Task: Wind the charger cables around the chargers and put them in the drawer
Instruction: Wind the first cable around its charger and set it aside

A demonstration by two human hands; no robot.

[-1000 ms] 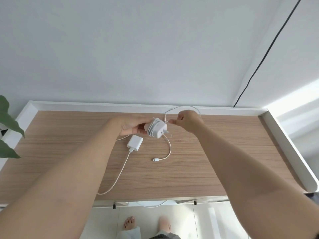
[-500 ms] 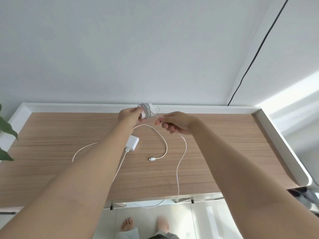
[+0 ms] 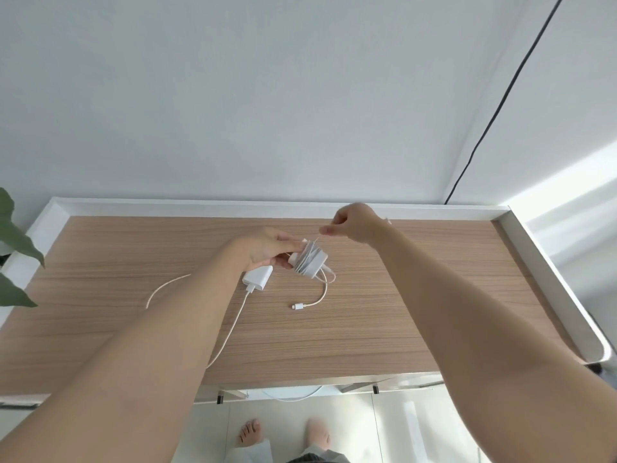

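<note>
The left hand point(image 3: 267, 247) grips a white charger point(image 3: 310, 262) just above the worktop point(image 3: 400, 312), fingers closed on its left end, with white cable wound in many turns around its body. The right hand point(image 3: 354, 223), raised beside it toward the back rim, pinches a thin taut strand of that cable point(image 3: 317, 237) between thumb and forefinger. A loose tail of cable hangs from the charger, its plug end point(image 3: 297, 306) lying on the wood. A second charger point(image 3: 257, 277) lies flat on the worktop just below the left hand, its unwound cable point(image 3: 230, 332) trailing toward the front edge. Green leaves point(image 3: 16, 248) show at the left.
</note>
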